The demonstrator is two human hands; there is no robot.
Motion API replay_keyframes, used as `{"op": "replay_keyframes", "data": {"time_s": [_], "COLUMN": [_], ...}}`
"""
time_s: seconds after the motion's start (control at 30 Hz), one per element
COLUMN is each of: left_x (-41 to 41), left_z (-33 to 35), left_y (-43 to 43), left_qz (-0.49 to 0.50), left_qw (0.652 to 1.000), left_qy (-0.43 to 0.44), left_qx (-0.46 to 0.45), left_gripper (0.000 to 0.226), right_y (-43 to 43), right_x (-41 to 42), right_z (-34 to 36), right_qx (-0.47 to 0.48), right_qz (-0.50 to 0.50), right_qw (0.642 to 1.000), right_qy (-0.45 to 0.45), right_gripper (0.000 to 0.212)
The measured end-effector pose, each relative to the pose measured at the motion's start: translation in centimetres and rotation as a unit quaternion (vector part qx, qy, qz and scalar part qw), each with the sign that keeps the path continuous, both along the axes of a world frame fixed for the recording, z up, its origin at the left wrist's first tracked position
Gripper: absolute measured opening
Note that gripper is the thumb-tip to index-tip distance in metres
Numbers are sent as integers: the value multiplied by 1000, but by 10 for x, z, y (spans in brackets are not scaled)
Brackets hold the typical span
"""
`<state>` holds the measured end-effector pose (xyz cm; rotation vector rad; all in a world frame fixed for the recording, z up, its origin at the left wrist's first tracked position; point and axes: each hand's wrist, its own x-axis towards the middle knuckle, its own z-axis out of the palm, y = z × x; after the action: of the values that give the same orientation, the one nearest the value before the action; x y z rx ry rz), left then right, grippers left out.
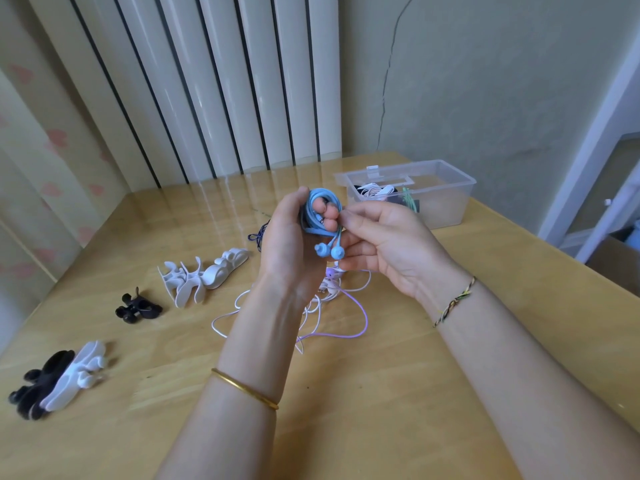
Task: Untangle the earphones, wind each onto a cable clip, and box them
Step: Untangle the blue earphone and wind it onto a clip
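My left hand (291, 237) grips a coil of blue earphones (320, 202) above the table, the cable wound round its fingers. Two blue earbuds (329, 251) hang below the coil. My right hand (384, 244) pinches the blue cable at the coil's right side. Beneath both hands a tangle of white and lilac earphones (332, 306) lies on the wooden table (381, 393). White cable clips (201, 275) lie to the left, with a black clip (136, 306) beyond them. A clear plastic box (446, 199) at the back right holds several wound earphones.
A black and white pile of clips (59, 379) lies near the table's left front edge. A dark blue cable (258, 235) shows behind my left hand. Vertical blinds (207, 81) and a wall stand behind the table.
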<state>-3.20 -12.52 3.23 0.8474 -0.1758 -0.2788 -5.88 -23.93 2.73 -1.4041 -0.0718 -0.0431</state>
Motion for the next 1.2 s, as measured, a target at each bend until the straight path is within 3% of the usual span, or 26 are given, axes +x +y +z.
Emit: {"op": "replay_keyframes", "data": {"time_s": [0.3, 0.43, 0.67, 0.8, 0.9, 1.0, 1.2], "left_x": [1, 2, -1, -3, -3, -2, -6], "left_z": [1, 6, 6, 8, 9, 6, 7], "left_y": [2, 16, 21, 19, 13, 7, 0], "left_qz": [1, -70, -132, -99, -36, 43, 164], "left_qw": [1000, 997, 988, 990, 995, 996, 966], "left_qy": [4, -12, -26, -26, 2, 8, -77], "left_qx": [20, 42, 71, 100, 95, 75, 185], "left_gripper": [45, 51, 37, 38, 41, 45, 43], "right_y": [-1, -4, -14, -12, -9, -6, 3], "right_x": [3, 3, 3, 6, 5, 5, 9], "right_z": [-2, 3, 3, 0, -1, -4, -8], "right_qx": [28, 26, 99, 130, 138, 59, -26], "right_qz": [16, 33, 100, 120, 136, 116, 32], "right_qw": [999, 998, 989, 982, 980, 991, 997], "right_qy": [-35, -36, 42, 65, 38, -8, -64], "right_gripper": [8, 10, 14, 7, 14, 14, 18]}}
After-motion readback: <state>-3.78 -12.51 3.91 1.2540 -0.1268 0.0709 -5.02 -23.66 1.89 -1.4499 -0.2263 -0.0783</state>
